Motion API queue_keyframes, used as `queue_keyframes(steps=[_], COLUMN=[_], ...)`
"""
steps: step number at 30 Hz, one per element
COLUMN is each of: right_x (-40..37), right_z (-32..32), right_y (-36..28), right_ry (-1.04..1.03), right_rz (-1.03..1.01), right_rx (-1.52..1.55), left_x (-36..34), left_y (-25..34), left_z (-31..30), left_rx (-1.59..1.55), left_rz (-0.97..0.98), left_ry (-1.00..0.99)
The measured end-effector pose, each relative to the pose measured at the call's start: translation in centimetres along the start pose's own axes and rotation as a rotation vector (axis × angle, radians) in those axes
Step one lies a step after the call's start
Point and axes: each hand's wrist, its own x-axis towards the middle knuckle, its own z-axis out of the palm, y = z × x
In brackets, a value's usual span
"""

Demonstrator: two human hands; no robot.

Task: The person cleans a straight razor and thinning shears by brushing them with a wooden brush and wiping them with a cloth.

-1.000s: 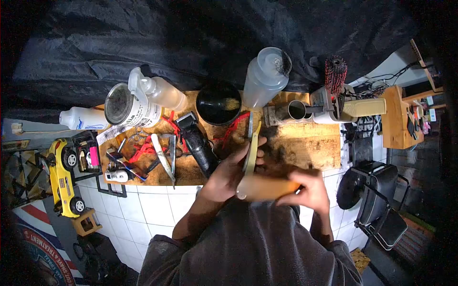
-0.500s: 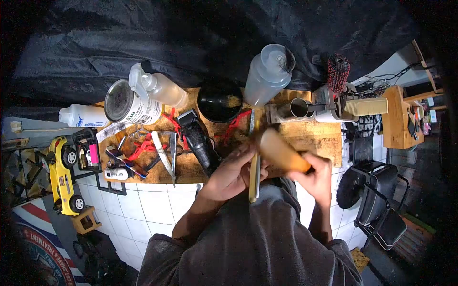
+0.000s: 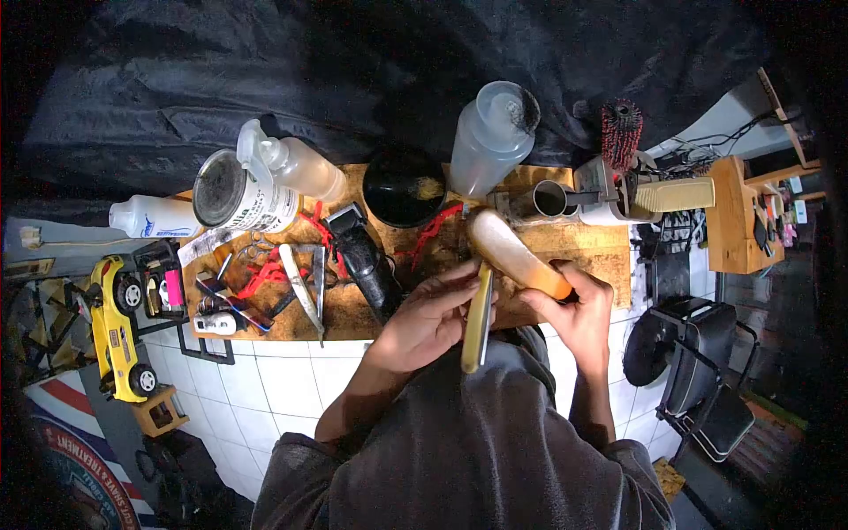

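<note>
My left hand (image 3: 428, 318) is closed on a straight razor (image 3: 478, 329) with a cream handle and a metal strip along it; its lower end points toward my chest. In my right hand (image 3: 580, 311) is a brush (image 3: 512, 252) with an orange handle and a pale, whitish side. The brush's far end slants up and left, right by the razor's top. A black hair clipper (image 3: 360, 256) lies on the wooden table (image 3: 565, 283) left of my hands. Another straight razor (image 3: 302, 287), with a white handle, lies unfolded beyond it.
At the back stand a black bowl (image 3: 405, 190), a large translucent bottle (image 3: 492, 137), a spray bottle (image 3: 305, 168) and a labelled tin (image 3: 234, 196). On the right are a metal cup (image 3: 549, 201), a comb (image 3: 676, 195) and a round brush (image 3: 622, 132). Red cord (image 3: 265, 276) lies among the tools at left.
The brush was blurred by motion and now shows sharply, its far end higher and further left. The razor has tilted slightly in my left hand.
</note>
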Motion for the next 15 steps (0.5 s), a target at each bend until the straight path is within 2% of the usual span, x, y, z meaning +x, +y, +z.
queue_keyframes(steps=[1,3,4,5,6,7,9,11,12,13,15], right_x=[0.0,-0.8,-1.3,-1.8,-2.0,-2.0,-2.1,-2.6,-2.6,-2.1,-1.4], right_z=[0.2,-0.3,-1.0,-1.6,-1.6,-1.5,-1.2,-0.3,-0.6,-0.1,0.7], right_y=[-0.1,0.1,0.0,0.1,0.2,0.1,-1.1,-0.7,-1.7,-0.6,0.1], right_ry=[0.055,0.005,-0.194,-0.392,-0.516,-0.427,-0.396,-0.454,-0.472,-0.446,-0.149], right_rz=[0.008,0.039,0.014,-0.011,-0.102,-0.372,-0.446,-0.262,-0.104,-0.044,0.059], right_rx=[0.043,0.089,0.155,0.221,0.226,0.186,0.155,0.093,-0.097,-0.089,0.035], left_x=[-0.2,-0.3,-0.1,-0.3,-0.3,-0.2,0.7,1.5,2.2,0.0,0.0], left_y=[0.0,-0.3,-0.1,-0.5,-0.2,0.0,-0.4,-1.2,-1.7,-0.6,-1.3], left_z=[0.1,0.5,1.1,0.5,0.1,-0.1,-0.9,-2.6,-4.0,0.4,0.6], left_rx=[0.000,-0.053,-0.094,0.262,0.144,0.025,0.020,-0.138,-0.100,0.075,0.020], left_rz=[0.005,0.063,0.036,0.322,0.205,0.085,0.049,0.021,0.004,0.050,0.028], left_ry=[0.004,0.085,0.204,0.027,0.052,0.076,0.134,-0.017,-0.029,0.180,0.242])
